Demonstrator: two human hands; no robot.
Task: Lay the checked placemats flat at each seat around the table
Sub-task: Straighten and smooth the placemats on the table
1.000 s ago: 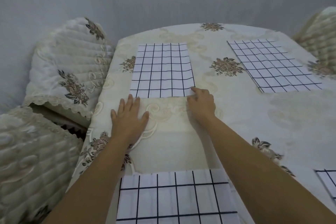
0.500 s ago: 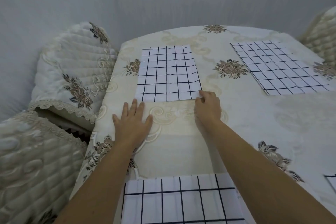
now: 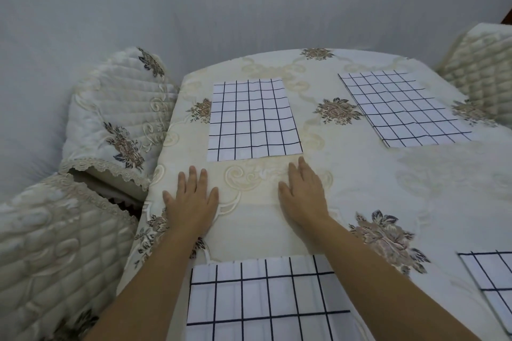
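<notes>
Several white placemats with a dark checked grid lie flat on the table (image 3: 360,194), which wears a cream flowered cloth. One placemat (image 3: 253,119) is at the far left seat, another (image 3: 401,108) at the far right. A third (image 3: 263,299) lies at the near edge under my forearms, and a corner of one more placemat (image 3: 493,282) shows at the right edge. My left hand (image 3: 191,199) rests palm down on the cloth, fingers spread. My right hand (image 3: 303,191) lies flat just below the far left mat's near right corner, apart from it. Neither hand holds anything.
Chairs with quilted cream covers stand around the table: one at the back left (image 3: 116,119), one at the near left (image 3: 55,257), one at the back right (image 3: 482,69). A plain grey wall is close behind.
My right hand has let go of the far left mat's near right corner, opened flat and drawn back a little. My left hand has stayed flat on the cloth.
</notes>
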